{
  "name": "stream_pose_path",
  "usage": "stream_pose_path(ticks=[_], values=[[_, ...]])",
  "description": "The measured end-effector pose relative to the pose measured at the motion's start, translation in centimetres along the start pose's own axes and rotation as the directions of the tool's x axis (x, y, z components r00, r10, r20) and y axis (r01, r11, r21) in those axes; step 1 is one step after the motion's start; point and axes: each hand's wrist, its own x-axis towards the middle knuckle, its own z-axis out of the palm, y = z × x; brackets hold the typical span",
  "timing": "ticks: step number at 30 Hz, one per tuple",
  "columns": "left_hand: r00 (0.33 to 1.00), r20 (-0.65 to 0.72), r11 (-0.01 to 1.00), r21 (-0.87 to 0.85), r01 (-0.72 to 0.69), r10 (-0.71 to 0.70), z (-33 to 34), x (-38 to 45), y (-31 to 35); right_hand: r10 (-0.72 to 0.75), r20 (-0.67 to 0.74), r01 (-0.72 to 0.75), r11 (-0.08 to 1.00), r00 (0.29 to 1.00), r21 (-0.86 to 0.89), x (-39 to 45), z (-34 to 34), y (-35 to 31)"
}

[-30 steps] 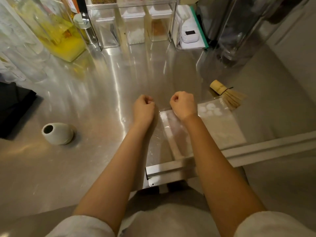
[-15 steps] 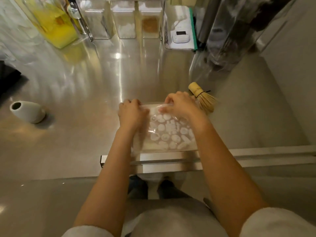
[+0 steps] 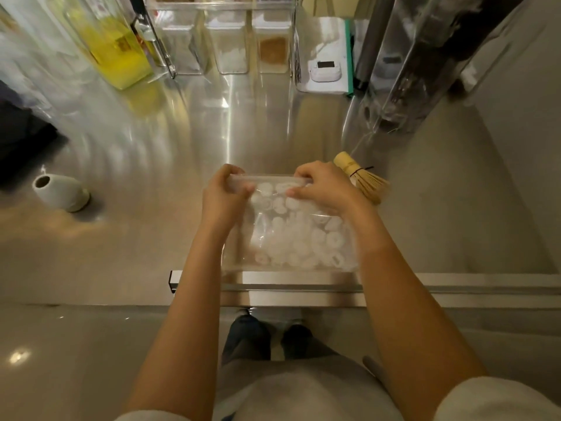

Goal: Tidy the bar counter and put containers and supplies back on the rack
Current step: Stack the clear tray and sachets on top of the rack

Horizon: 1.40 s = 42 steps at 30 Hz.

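Observation:
A clear zip bag (image 3: pixel 291 238) filled with small white round pieces hangs upright over the front edge of the steel counter (image 3: pixel 182 165). My left hand (image 3: pixel 223 194) pinches the bag's top strip at its left end. My right hand (image 3: pixel 321 186) pinches the same strip towards its right end. A bamboo whisk (image 3: pixel 362 177) lies on the counter just behind my right hand. A white ceramic whisk stand (image 3: pixel 60 192) lies on its side at the left.
At the back stands a clear rack (image 3: pixel 230 34) with several clear canisters. A bottle of yellow liquid (image 3: pixel 112 47) is left of it, a white scale (image 3: pixel 324 69) to its right. A tall dark machine (image 3: pixel 419 56) fills the back right. A dark object (image 3: pixel 21 138) sits far left.
The bag lay flat on the counter under my fists; both hands then lifted it upright. My fingers now pinch along its top strip. My view has tilted further down.

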Motion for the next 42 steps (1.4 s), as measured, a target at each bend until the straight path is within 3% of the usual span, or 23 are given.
stream_pose_path(ticks=[3,8,10,12,14,16,18,27,33,38,42], values=[[0.998,-0.052,0.998,-0.063,-0.021,0.018,-0.6,0.5,0.9,0.013,-0.036,-0.007,0.989,0.999,0.145,0.4,-0.4,-0.5],[0.986,-0.098,0.989,0.045,0.143,-0.138,-2.6,2.0,1.0,0.183,-0.167,-0.084,0.877,0.969,0.472,1.6,-0.8,-0.5],[0.972,-0.111,0.975,-0.112,0.193,-0.205,-3.3,2.0,0.7,0.283,-0.185,-0.118,0.787,0.941,0.605,1.9,-0.8,-0.5],[0.957,-0.04,0.906,-0.335,0.259,-0.288,-3.1,1.8,1.1,0.372,-0.183,-0.129,0.674,0.91,0.727,2.2,-0.4,-0.9],[0.944,0.135,0.808,-0.489,0.328,-0.302,-2.0,1.5,2.1,0.444,-0.153,-0.138,0.556,0.883,0.82,2.5,0.4,-1.4],[0.938,0.222,0.756,-0.556,0.347,-0.267,-1.0,1.2,3.0,0.484,-0.108,-0.158,0.477,0.868,0.865,2.7,1.3,-2.0],[0.942,0.217,0.777,-0.534,0.333,-0.255,-0.7,1.4,3.1,0.502,-0.091,-0.161,0.436,0.86,0.885,2.9,1.7,-2.4],[0.959,0.191,0.779,-0.56,0.281,-0.209,-2.7,3.0,4.2,0.297,-0.087,-0.102,0.568,0.951,0.817,3.2,-0.3,-4.2],[0.98,0.182,0.803,-0.57,0.176,-0.085,-5.4,4.7,6.7,0.281,-0.193,-0.005,0.578,0.94,0.816,4.2,-1.8,-7.2],[0.987,0.164,0.833,-0.545,0.097,-0.008,-8.2,6.9,8.8,0.279,-0.289,0.112,0.513,0.916,0.851,5.4,-2.8,-10.4],[0.982,0.188,0.838,-0.54,0.077,0.031,-10.6,8.8,10.2,0.303,-0.361,0.15,0.546,0.882,0.825,6.4,-3.7,-13.1]])
